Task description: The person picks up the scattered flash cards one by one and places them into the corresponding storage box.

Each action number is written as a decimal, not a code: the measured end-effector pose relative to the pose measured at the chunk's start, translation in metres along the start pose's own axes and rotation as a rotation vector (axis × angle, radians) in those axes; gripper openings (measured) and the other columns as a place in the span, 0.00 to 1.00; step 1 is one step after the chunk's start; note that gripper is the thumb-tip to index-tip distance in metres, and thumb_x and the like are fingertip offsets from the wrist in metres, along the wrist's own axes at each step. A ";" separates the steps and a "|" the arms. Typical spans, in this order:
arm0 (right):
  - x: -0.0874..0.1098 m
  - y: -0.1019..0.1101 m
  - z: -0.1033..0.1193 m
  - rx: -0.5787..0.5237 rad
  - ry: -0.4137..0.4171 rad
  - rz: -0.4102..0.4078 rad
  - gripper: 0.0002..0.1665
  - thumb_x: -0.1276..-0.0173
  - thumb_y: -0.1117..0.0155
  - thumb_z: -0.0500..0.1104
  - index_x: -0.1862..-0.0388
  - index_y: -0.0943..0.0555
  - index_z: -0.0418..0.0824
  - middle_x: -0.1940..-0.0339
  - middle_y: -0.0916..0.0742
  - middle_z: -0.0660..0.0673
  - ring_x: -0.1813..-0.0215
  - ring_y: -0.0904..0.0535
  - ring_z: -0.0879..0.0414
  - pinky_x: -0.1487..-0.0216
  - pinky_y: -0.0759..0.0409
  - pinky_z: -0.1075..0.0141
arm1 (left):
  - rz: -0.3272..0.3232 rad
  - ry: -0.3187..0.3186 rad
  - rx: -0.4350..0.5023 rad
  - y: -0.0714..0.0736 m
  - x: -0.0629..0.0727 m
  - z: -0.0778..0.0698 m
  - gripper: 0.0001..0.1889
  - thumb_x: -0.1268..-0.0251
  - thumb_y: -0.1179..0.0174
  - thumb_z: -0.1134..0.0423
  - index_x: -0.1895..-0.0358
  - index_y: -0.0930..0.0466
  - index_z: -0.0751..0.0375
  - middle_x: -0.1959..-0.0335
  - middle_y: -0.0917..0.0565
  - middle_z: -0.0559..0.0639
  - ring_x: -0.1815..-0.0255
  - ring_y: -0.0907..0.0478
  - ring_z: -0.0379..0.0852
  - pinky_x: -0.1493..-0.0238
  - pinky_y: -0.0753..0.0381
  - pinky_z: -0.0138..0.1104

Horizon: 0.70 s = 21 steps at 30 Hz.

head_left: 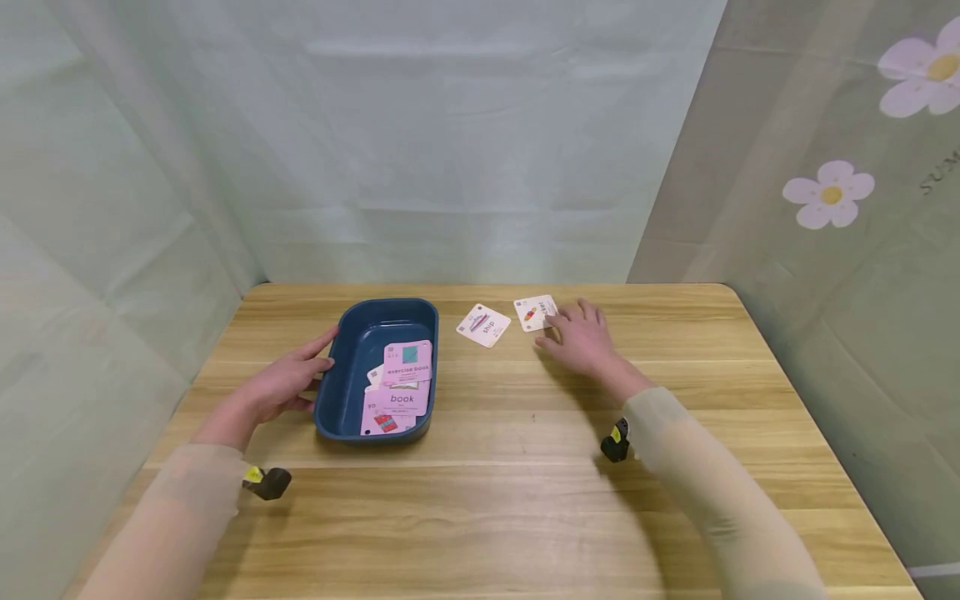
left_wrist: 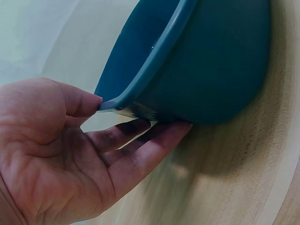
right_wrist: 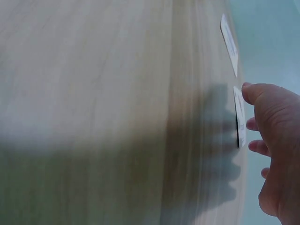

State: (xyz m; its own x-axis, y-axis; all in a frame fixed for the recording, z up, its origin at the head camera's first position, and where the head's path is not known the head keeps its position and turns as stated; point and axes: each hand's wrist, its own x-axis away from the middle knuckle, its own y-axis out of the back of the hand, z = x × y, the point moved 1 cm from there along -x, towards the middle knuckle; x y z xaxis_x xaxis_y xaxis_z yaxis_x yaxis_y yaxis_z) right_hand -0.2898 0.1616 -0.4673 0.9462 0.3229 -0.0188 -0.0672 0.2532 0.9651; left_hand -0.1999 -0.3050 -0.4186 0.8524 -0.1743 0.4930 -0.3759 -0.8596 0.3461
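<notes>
A dark blue plastic bin (head_left: pixel 345 387) stands on the left of the table, with several pink and white picture cards (head_left: pixel 402 402) piled in it. My left hand (head_left: pixel 285 383) holds the bin's left side. In the left wrist view its thumb (left_wrist: pixel 86 102) is at the rim and the fingers lie against the outer wall. My right hand (head_left: pixel 583 342) reaches over the right edge of a white card (head_left: pixel 531 314) with a red and yellow picture, fingers spread and slightly bent. Part of that card's lettering is hidden. A "ship" card (head_left: pixel 483 325) lies between it and the bin.
The wooden table (head_left: pixel 480 517) ends at the back against a pale hanging cloth (head_left: pixel 450 167). More cloth hangs at the left and right, the right one printed with white flowers (head_left: pixel 828 195). Both loose cards lie near the table's back edge.
</notes>
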 end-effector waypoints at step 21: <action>0.013 -0.001 -0.011 0.054 0.047 0.069 0.37 0.21 0.50 0.65 0.25 0.27 0.46 0.22 0.29 0.42 0.20 0.49 0.32 0.26 0.59 0.33 | -0.002 -0.002 0.009 0.000 0.001 0.000 0.35 0.14 0.61 0.57 0.18 0.70 0.30 0.20 0.55 0.75 0.33 0.33 0.72 0.56 0.17 0.46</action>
State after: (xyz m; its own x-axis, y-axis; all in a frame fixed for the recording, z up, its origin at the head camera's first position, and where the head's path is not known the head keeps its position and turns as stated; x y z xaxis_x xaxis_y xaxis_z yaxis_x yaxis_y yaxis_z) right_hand -0.2810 0.1757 -0.4719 0.9240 0.3807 0.0367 -0.1129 0.1797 0.9772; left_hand -0.1991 -0.3053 -0.4186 0.8540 -0.1730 0.4907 -0.3706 -0.8643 0.3401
